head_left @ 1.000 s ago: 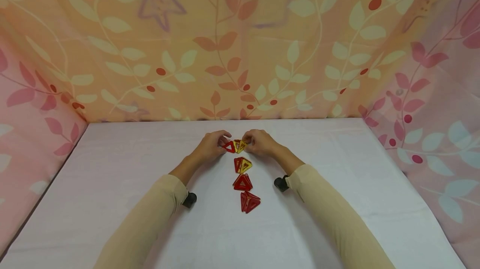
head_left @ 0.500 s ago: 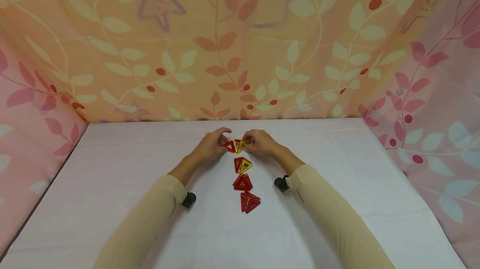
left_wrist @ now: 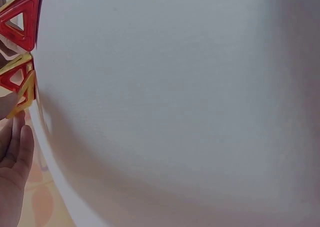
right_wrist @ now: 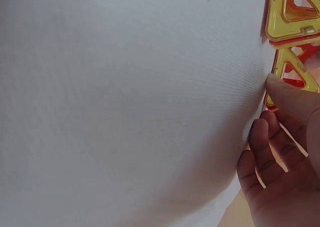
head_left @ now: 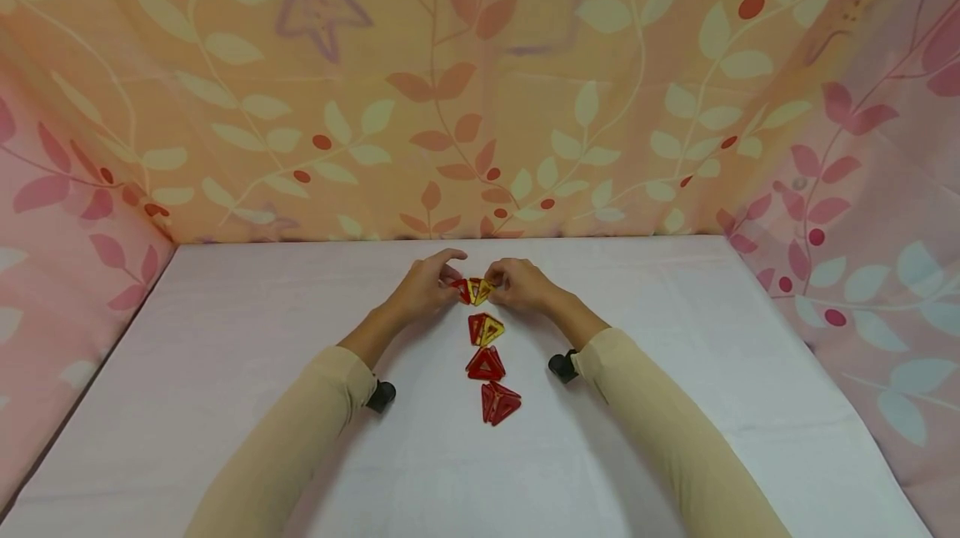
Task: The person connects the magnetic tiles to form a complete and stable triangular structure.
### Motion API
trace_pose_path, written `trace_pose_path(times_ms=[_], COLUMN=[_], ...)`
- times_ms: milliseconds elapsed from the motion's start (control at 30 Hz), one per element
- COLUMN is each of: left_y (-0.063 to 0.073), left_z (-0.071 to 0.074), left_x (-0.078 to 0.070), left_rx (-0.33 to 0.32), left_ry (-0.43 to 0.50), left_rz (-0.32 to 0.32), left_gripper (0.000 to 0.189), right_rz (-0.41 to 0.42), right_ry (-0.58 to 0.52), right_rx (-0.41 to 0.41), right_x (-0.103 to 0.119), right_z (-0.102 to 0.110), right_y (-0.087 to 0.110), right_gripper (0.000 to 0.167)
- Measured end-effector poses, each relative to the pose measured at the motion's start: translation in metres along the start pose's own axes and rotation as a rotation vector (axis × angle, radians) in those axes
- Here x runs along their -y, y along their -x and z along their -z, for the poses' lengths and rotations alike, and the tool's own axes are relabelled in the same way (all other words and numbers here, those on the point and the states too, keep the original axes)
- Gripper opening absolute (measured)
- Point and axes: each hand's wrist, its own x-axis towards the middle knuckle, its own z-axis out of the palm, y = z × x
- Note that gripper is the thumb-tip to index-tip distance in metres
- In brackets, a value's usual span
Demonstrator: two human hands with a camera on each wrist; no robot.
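At the far end of a row of triangular magnetic tiles, both hands are on one small group. My left hand [head_left: 425,286] holds a red triangle tile [head_left: 463,292] on the group's left side, with its index finger raised; in the left wrist view its thumb [left_wrist: 7,105] touches the group's edge. My right hand [head_left: 522,284] pinches a yellow triangle tile [head_left: 482,293] on the right side; the right wrist view shows its thumb [right_wrist: 287,94] against that tile. Nearer to me stands a red-and-yellow pyramid [head_left: 486,329], close to the group but apart from it.
Two red tile pyramids [head_left: 485,365] continue the row towards me. Under everything lies a white cloth [head_left: 247,404] on the table. Patterned curtains [head_left: 480,104] rise at the back and along both sides. Each sleeve cuff bears a small black wrist camera [head_left: 381,396].
My left hand has shifted slightly right and up, tilting the red tile in towards the yellow ones, so less of its face shows. The right hand and the other pyramids have stayed put.
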Motion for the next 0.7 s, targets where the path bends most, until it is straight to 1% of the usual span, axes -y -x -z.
trace_pose_path(times_ms=[100, 267, 433, 533, 700], left_y=[-0.0004, -0.0019, -0.0033, -0.0041, -0.0050], left_z=[-0.0008, -0.0025, -0.0054, -0.0071, -0.0090], left_x=[-0.0018, -0.0041, -0.0035, -0.0030, -0.0028], left_rx=[-0.001, -0.009, -0.025, -0.029, -0.033], left_ry=[0.007, 0.020, 0.021, 0.021, 0.011], left_rz=[0.007, -0.003, -0.014, -0.007, -0.008], left_gripper=[0.058, 0.057, 0.055, 0.054, 0.053], right_rz=[0.002, 0.005, 0.023, 0.032, 0.031], right_ry=[0.001, 0.004, 0.008, 0.009, 0.008], right_rx=[0.001, -0.004, -0.013, -0.018, -0.021], right_x=[0.0000, -0.0004, -0.0019, -0.0024, -0.0021], right_z=[0.0001, -0.0001, -0.0004, -0.0002, -0.0007], right_y=[-0.0001, -0.0002, -0.0005, -0.0005, -0.0006], right_gripper=[0.022, 0.022, 0.022, 0.021, 0.021])
